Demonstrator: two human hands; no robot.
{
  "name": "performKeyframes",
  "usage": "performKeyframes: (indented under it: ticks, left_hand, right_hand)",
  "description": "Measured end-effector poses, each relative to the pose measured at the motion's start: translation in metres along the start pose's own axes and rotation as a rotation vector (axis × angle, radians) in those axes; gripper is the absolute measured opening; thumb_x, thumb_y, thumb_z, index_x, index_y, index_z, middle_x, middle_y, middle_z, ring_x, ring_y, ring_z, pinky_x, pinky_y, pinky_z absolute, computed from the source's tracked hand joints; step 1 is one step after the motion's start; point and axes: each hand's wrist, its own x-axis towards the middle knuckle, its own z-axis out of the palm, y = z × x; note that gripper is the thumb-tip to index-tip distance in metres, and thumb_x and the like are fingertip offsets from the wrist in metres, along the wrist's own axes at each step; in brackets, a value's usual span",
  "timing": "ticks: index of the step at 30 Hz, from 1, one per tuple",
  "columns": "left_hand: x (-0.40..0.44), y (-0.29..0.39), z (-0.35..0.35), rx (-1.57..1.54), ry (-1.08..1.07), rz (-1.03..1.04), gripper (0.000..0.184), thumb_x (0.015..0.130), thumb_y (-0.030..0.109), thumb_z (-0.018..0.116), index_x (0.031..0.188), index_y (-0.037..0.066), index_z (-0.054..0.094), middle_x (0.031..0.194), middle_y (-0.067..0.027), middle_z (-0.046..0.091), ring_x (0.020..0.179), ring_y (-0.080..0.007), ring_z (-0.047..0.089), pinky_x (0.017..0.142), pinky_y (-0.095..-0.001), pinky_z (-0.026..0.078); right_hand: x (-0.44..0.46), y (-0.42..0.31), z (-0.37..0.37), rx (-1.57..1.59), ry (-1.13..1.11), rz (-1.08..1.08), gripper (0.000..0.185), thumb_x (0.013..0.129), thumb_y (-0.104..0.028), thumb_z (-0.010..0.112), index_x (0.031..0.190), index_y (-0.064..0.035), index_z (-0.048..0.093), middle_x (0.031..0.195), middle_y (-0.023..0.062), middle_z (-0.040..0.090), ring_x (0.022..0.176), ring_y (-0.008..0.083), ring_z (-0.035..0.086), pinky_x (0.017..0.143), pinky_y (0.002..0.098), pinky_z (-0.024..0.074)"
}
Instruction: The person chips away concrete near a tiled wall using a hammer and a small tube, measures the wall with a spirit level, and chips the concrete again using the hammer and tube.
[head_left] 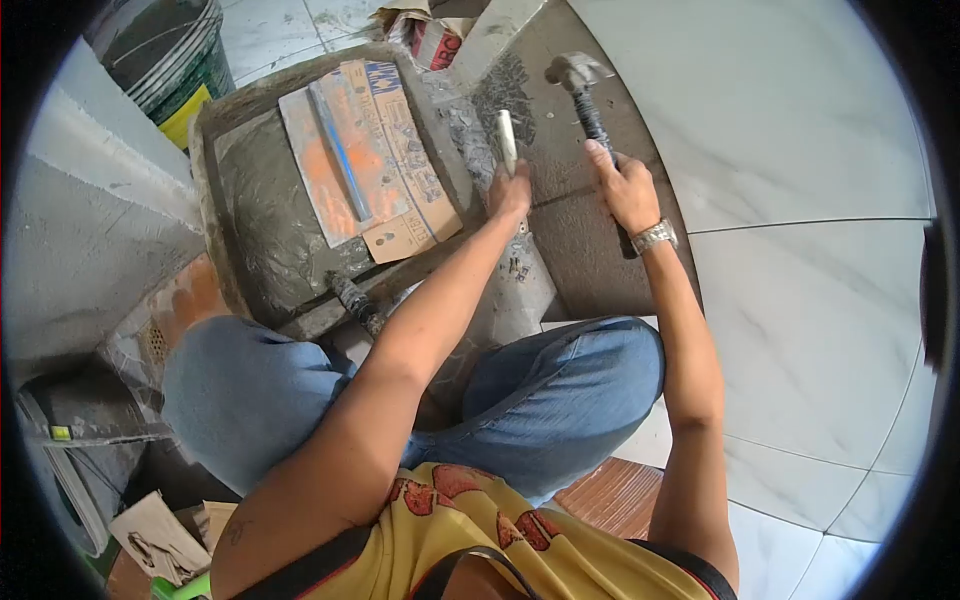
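Note:
My right hand is closed round the dark wrapped handle of a hammer, whose metal head points away from me over the grey-brown floor strip. To its left, my left hand grips a short pale rod, held by its near end with the other end pointing forward. What the rod is made of I cannot tell. Dark mortar or dust lies on the floor beneath and beyond it. The two hands are apart, and the hammer does not touch the rod.
At left stands a tray of wet mortar, with cardboard and a flat board bearing a blue-grey bar across it. A bucket is behind it. Large marbled tiles cover the right. Small debris lies between tray and strip.

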Motion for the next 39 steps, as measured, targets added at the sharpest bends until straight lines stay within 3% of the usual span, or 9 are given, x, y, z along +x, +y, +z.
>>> performKeyframes:
  ticks: [3, 7, 12, 19, 25, 31, 34, 37, 39]
  left_hand:
    - [-0.008, 0.005, -0.001, 0.108, -0.031, 0.025, 0.050, 0.097, 0.041, 0.049, 0.127, 0.001, 0.052, 0.093, -0.0191, 0.065, 0.065, -0.0293, 0.065, 0.057, -0.0401, 0.053]
    - [0.008, -0.015, 0.000, -0.183, -0.054, -0.112, 0.049, 0.097, 0.037, 0.051, 0.127, -0.002, 0.052, 0.093, -0.0185, 0.064, 0.065, -0.0298, 0.064, 0.057, -0.0399, 0.053]
    - [0.001, -0.011, -0.001, -0.151, 0.081, -0.034, 0.047, 0.097, 0.035, 0.052, 0.124, -0.004, 0.053, 0.091, -0.0164, 0.063, 0.065, -0.0281, 0.063, 0.053, -0.0401, 0.051]
    - [0.046, -0.016, -0.007, -0.373, -0.034, -0.180, 0.038, 0.096, 0.033, 0.053, 0.110, -0.003, 0.055, 0.073, -0.0110, 0.055, 0.053, -0.0218, 0.055, 0.049, -0.0386, 0.047]
    - [0.030, -0.009, -0.003, -0.194, -0.043, -0.097, 0.041, 0.096, 0.036, 0.053, 0.115, -0.001, 0.052, 0.069, -0.0104, 0.055, 0.052, -0.0213, 0.056, 0.046, -0.0395, 0.046]
    - [0.023, -0.009, 0.001, 0.104, 0.028, -0.014, 0.049, 0.098, 0.037, 0.053, 0.125, -0.003, 0.047, 0.089, -0.0181, 0.063, 0.062, -0.0261, 0.062, 0.053, -0.0408, 0.049]
    - [0.039, -0.016, 0.009, 0.192, 0.183, 0.004, 0.054, 0.096, 0.038, 0.051, 0.130, -0.003, 0.045, 0.118, -0.0289, 0.062, 0.106, -0.0419, 0.065, 0.092, -0.0480, 0.050]
    - [0.040, -0.005, 0.001, 0.117, 0.137, -0.032, 0.055, 0.096, 0.039, 0.052, 0.132, -0.002, 0.047, 0.128, -0.0311, 0.057, 0.122, -0.0429, 0.055, 0.103, -0.0486, 0.044]
    - [0.071, -0.023, 0.005, 0.137, 0.142, 0.005, 0.051, 0.096, 0.038, 0.053, 0.123, -0.005, 0.051, 0.107, -0.0251, 0.064, 0.084, -0.0357, 0.064, 0.075, -0.0452, 0.051]
  right_hand:
    - [-0.002, -0.004, -0.001, 0.106, -0.033, 0.022, 0.069, 0.091, -0.065, 0.054, 0.067, -0.0011, 0.060, 0.052, 0.0058, 0.054, 0.045, 0.0159, 0.056, 0.046, 0.0328, 0.0439]
    - [-0.006, -0.007, -0.001, 0.194, -0.068, 0.044, 0.064, 0.093, -0.061, 0.056, 0.064, -0.0039, 0.055, 0.051, 0.0039, 0.052, 0.040, 0.0153, 0.052, 0.041, 0.0313, 0.0415]
    - [-0.003, 0.006, 0.004, 0.179, -0.112, 0.029, 0.062, 0.093, -0.058, 0.057, 0.064, -0.0038, 0.055, 0.051, 0.0038, 0.052, 0.040, 0.0154, 0.053, 0.041, 0.0317, 0.0426]
    - [-0.008, 0.001, 0.003, 0.053, -0.113, 0.013, 0.064, 0.092, -0.061, 0.056, 0.065, -0.0028, 0.056, 0.051, 0.0053, 0.053, 0.041, 0.0172, 0.055, 0.042, 0.0337, 0.0455]
    - [-0.003, -0.002, 0.008, 0.004, -0.122, 0.007, 0.068, 0.091, -0.063, 0.055, 0.067, 0.0000, 0.058, 0.052, 0.0075, 0.055, 0.042, 0.0191, 0.056, 0.043, 0.0349, 0.0464]
    - [0.004, -0.005, 0.019, -0.028, -0.154, 0.053, 0.066, 0.091, -0.060, 0.057, 0.072, 0.0021, 0.062, 0.055, 0.0111, 0.058, 0.044, 0.0225, 0.059, 0.046, 0.0374, 0.0480]
    - [0.008, -0.005, 0.027, -0.072, -0.175, 0.054, 0.062, 0.092, -0.056, 0.058, 0.074, 0.0032, 0.063, 0.056, 0.0129, 0.059, 0.046, 0.0239, 0.061, 0.048, 0.0382, 0.0489]
    - [0.018, 0.002, 0.042, -0.025, -0.183, 0.049, 0.057, 0.094, -0.053, 0.057, 0.067, -0.0032, 0.057, 0.053, 0.0060, 0.054, 0.042, 0.0169, 0.055, 0.042, 0.0344, 0.0446]
    - [0.023, -0.006, 0.045, -0.055, -0.195, 0.046, 0.056, 0.095, -0.052, 0.057, 0.069, -0.0023, 0.058, 0.054, 0.0073, 0.055, 0.042, 0.0171, 0.055, 0.042, 0.0348, 0.0449]
